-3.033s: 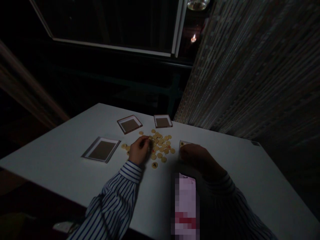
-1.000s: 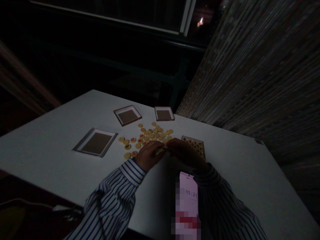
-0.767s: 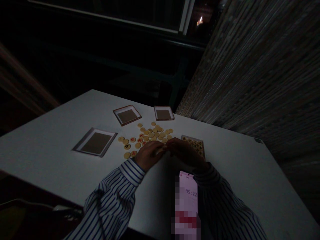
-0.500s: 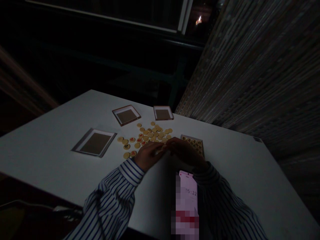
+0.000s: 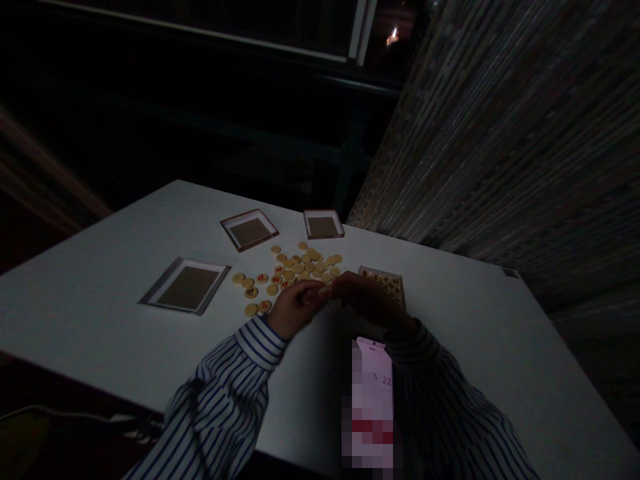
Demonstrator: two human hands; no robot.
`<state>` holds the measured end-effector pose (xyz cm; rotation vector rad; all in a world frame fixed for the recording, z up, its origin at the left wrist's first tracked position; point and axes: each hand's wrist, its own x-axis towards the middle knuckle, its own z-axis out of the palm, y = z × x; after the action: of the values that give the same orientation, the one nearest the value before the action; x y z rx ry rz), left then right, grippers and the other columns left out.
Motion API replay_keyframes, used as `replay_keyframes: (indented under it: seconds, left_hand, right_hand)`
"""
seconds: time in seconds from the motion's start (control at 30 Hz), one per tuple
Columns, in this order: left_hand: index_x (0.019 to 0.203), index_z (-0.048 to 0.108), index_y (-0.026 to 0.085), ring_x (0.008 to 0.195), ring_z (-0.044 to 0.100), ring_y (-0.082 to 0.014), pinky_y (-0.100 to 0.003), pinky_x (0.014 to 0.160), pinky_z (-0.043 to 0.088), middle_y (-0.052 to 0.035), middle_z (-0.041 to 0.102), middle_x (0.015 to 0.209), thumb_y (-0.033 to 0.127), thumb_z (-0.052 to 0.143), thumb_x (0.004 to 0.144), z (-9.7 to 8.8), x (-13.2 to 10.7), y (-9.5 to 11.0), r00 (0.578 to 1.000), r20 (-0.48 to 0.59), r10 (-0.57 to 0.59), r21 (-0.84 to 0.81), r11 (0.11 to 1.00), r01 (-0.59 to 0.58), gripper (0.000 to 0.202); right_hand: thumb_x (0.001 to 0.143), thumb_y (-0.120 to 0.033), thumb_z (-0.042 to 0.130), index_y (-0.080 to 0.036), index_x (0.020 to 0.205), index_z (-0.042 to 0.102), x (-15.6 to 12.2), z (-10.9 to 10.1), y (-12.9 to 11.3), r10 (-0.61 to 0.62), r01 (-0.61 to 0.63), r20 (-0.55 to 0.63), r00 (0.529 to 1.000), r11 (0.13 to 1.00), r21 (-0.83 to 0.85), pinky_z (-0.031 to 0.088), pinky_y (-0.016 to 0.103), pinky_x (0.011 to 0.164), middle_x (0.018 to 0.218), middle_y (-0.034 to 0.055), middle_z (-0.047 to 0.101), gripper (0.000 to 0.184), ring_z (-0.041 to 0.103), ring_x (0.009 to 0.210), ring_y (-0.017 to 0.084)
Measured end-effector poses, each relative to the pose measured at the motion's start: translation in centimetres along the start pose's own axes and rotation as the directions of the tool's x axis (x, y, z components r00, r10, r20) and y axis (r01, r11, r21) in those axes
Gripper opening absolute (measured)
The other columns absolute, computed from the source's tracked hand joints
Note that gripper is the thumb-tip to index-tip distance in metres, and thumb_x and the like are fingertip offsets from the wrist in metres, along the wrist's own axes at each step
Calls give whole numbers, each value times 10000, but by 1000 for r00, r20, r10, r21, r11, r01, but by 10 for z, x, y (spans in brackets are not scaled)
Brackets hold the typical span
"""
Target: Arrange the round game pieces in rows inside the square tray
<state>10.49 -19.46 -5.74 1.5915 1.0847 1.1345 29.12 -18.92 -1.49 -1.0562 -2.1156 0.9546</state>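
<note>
Dim room, with a grey textured hanging (image 5: 505,133) rising beyond the right side of a white table (image 5: 100,313). I take a loose pile of round cream discs with red markings (image 5: 305,267) as my landmark. Left of the pile lies a flat rectangular tray with a pale border and brown centre (image 5: 185,287). Beyond the pile sit two smaller brown-centred square trays (image 5: 249,230) (image 5: 323,224). Just right of it is a small tan rectangular piece with red marks (image 5: 385,285), partly behind the right hand (image 5: 373,301).

The left hand (image 5: 297,308) sits at the pile's near edge, in a blue-and-white striped sleeve (image 5: 225,393). The two hands meet there, fingers (image 5: 313,289) curled almost closed around a single cream disc (image 5: 324,291). I cannot tell which hand has hold of it. Nearer me, a phone with a lit pink screen (image 5: 373,373) lies between the forearms, partly blurred.
</note>
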Motion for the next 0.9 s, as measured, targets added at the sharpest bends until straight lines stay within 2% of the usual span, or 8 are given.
replay_keyframes:
  seconds: [0.1, 0.17, 0.37, 0.47, 0.7, 0.9]
  left_hand:
    - [906, 612, 164, 448, 511, -89, -212, 415, 418, 8, 610, 614, 401, 657, 685, 2, 0, -2, 984, 31, -174, -182, 967, 177, 327]
    - [892, 599, 156, 414, 480, -71, -200, 392, 396, 18, 598, 593, 405, 688, 650, 2, 1, -4, 978, 29, -208, -254, 944, 209, 358]
    - [855, 601, 141, 536, 557, -88, -203, 481, 441, -13, 639, 687, 383, 727, 608, 1, 2, -1, 973, -9, -229, -316, 924, 214, 368]
    - [831, 599, 138, 550, 554, -88, -203, 494, 442, -11, 629, 673, 372, 732, 604, 1, 1, 1, 975, -5, -222, -324, 923, 208, 352]
    - [793, 599, 151, 412, 454, -62, -176, 360, 341, 30, 574, 552, 386, 735, 590, 2, 1, -1, 971, 2, -241, -304, 924, 230, 338]
    - [755, 605, 149, 441, 478, -60, -166, 390, 352, 38, 574, 537, 354, 738, 596, 2, 0, 3, 977, -40, -211, -278, 941, 192, 291]
  right_hand:
    - [893, -289, 406, -188, 858, 550, -1, -5, 1, 15, -15, -8, 1000, 1000, -24, 413, 219, 551, 766, 11, 604, 180, 529, 606, 94]
    - [889, -297, 408, -192, 864, 548, -2, -8, 2, 30, -31, -28, 999, 999, -19, 412, 212, 539, 764, 6, 612, 177, 536, 595, 90]
    - [841, -344, 482, -193, 838, 549, -4, -20, -1, 178, -174, -105, 978, 984, 42, 400, 197, 479, 717, -5, 642, 165, 538, 550, 88]
    - [820, -363, 503, -196, 829, 552, -5, -27, -5, 245, -240, -140, 959, 969, 51, 415, 204, 480, 719, -3, 657, 174, 557, 561, 98]
    - [799, -320, 527, -194, 816, 585, -9, -38, -9, 167, -197, -206, 964, 971, -134, 451, 239, 595, 753, 4, 667, 140, 607, 678, 133]
    - [805, -290, 523, -186, 810, 588, -11, -43, -16, 142, -187, -195, 970, 953, -237, 423, 224, 579, 713, -9, 654, 123, 593, 642, 119]
